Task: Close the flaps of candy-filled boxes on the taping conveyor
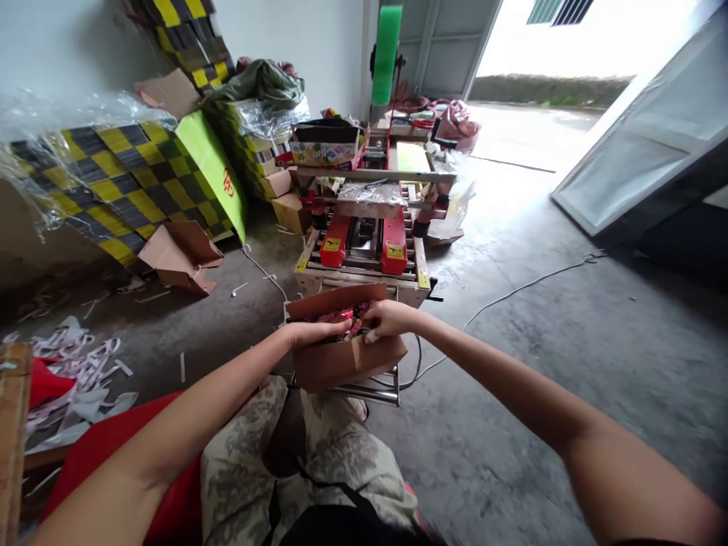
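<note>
An open brown cardboard box [341,360] rests on metal rollers in front of my knees, its flaps up and colourful packets [349,317] inside. My left hand [315,332] lies flat, palm down, over the packets at the box's left side, fingers stretched together. My right hand [387,318] reaches in from the right, its fingers curled down onto the packets at the box's right edge. The two hands nearly meet over the box's middle.
A red and cream box-sealing machine [367,250] stands just beyond the box. Stacks of yellow and black checkered cartons [130,189] under plastic film line the left wall. Loose cardboard [182,256], paper scraps [73,364], a cable [523,288] on the concrete floor. An open doorway [557,68] at the far right.
</note>
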`<state>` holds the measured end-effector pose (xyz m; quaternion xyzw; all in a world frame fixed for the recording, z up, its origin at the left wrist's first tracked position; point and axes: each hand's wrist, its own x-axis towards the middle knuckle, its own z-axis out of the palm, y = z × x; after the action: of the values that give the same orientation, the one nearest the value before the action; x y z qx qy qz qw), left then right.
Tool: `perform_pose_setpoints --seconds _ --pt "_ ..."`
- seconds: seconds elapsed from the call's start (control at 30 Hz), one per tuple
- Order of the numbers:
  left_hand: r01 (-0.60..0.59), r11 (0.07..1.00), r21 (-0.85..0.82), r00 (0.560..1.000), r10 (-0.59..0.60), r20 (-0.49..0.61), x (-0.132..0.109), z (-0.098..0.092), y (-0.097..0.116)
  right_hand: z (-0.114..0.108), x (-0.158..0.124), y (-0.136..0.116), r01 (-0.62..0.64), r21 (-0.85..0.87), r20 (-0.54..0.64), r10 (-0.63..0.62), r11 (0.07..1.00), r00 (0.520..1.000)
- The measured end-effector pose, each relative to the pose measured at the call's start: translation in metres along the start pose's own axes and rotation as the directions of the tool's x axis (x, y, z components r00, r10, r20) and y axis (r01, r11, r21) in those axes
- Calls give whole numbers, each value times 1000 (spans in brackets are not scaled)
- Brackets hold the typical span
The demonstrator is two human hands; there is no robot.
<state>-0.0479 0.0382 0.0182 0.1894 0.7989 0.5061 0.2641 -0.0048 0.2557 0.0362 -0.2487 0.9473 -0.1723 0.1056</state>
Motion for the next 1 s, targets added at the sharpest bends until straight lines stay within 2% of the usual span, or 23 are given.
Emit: perform_pose_setpoints --seconds 0.1,0.2,0.27,0.3,0.37,0.4,0.43,0.47,0.53,0.6,0.67,0.7,0.73,0.8,0.83,0.87,0.9,0.93,1.0 --pt "-30 993 118 1000 30 3 -18 16 -1 4 26 0 -82 -54 -85 78 995 993" --pt "-19 971 237 987 57 -152 -38 41 -8 9 27 -6 -55 -32 -190 48 998 981" --pt "8 963 270 959 69 -276 -45 57 -12 18 17 -12 -53 21 -333 57 998 941" --pt "23 961 275 940 73 -334 -46 65 -12 24 11 -16 -64 76 -447 91 995 890" --pt "70 961 266 894 58 -445 -41 78 -10 39 0 -27 -94 225 -647 221 970 730" --pt "105 963 249 871 32 -490 -37 84 -8 48 -3 -33 -120 292 -687 296 949 663" --pt "143 964 222 850 -5 -526 -32 89 -6 57 -5 -41 -169 335 -683 362 927 635" --pt "174 967 188 831 -42 -555 -27 93 -3 65 -6 -49 -243 342 -641 414 908 646" --pt "180 978 101 813 -90 -575 -23 97 1 77 -4 -66 -393 271 -533 477 879 699" --pt "120 993 10 831 -95 -548 -32 98 5 83 -1 -78 -476 152 -481 486 866 730" --pt "-1 1000 -21 858 -10 -513 -55 89 11 84 -1 -85 -484 48 -468 448 874 762" --pt "-83 996 8 857 76 -509 -70 81 14 83 -2 -87 -466 4 -462 415 885 784" --pt "-180 981 70 832 190 -521 -85 69 17 81 -3 -87 -436 -32 -451 376 899 809" --pt "-354 903 244 718 430 -547 -105 38 21 77 -6 -86 -344 -86 -417 279 935 865" --pt "-402 860 315 661 511 -550 -108 21 20 75 -7 -84 -282 -104 -393 221 954 893" --pt "-420 838 350 633 546 -549 -106 6 17 74 -7 -83 -220 -115 -364 165 969 917" --pt "-419 842 340 646 540 -541 -99 -5 11 74 -6 -81 -168 -120 -335 119 978 935" --pt "-405 869 284 699 495 -516 -89 -12 3 74 -4 -80 -130 -121 -312 87 984 946" --pt "-313 947 68 852 312 -422 -65 -11 -13 75 0 -79 -99 -116 -287 62 988 956"
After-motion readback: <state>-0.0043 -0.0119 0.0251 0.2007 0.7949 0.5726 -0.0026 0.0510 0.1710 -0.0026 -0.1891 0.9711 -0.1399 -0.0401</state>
